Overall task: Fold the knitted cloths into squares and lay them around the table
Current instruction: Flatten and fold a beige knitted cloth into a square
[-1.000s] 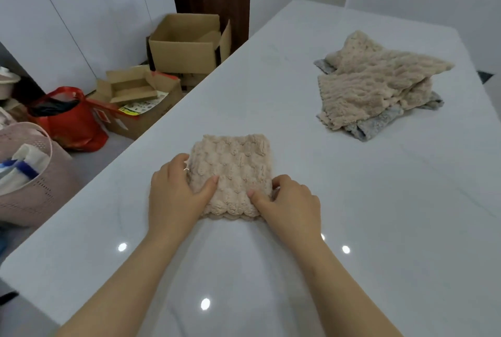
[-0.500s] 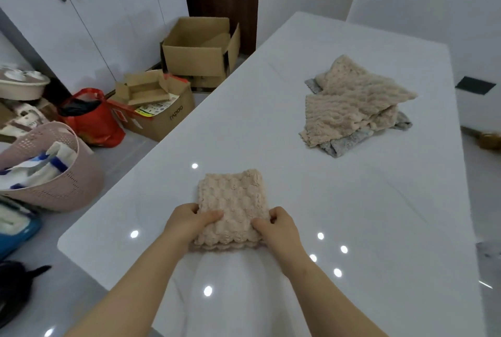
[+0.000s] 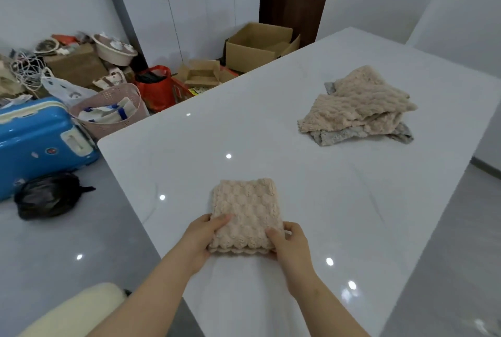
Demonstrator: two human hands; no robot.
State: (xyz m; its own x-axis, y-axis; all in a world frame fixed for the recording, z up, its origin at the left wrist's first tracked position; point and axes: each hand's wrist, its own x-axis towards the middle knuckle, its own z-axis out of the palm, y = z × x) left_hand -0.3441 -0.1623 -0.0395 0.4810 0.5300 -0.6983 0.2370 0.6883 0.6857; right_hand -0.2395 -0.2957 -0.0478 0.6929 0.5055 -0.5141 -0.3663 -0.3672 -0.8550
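Two hands are clamping one folded cloth [image 3: 246,212] by its near corners: the left hand [image 3: 202,239] is pinching the near-left corner with the thumb on top, and the right hand [image 3: 291,244] is doing the same at the near-right corner. The cloth is sitting near the worktop's [image 3: 298,174] near-left corner, its far part lying on the surface; whether the near edge is resting or slightly raised is hard to tell.

The step in hand is probably placing this square. It is looking soft and thick, so the layers are likely to spring apart or slide. Lowering the near edge flat with both thumbs pressing down should be helping, as should lining the scalloped edges up before letting go. Setting it parallel to the worktop edge and well inside it is the safer choice. A flat-palm smoothing afterwards would be settling the fold.

Farther off, toward the far right, a loose pile [image 3: 357,109] of unfolded cloths is waiting, well apart from the square.
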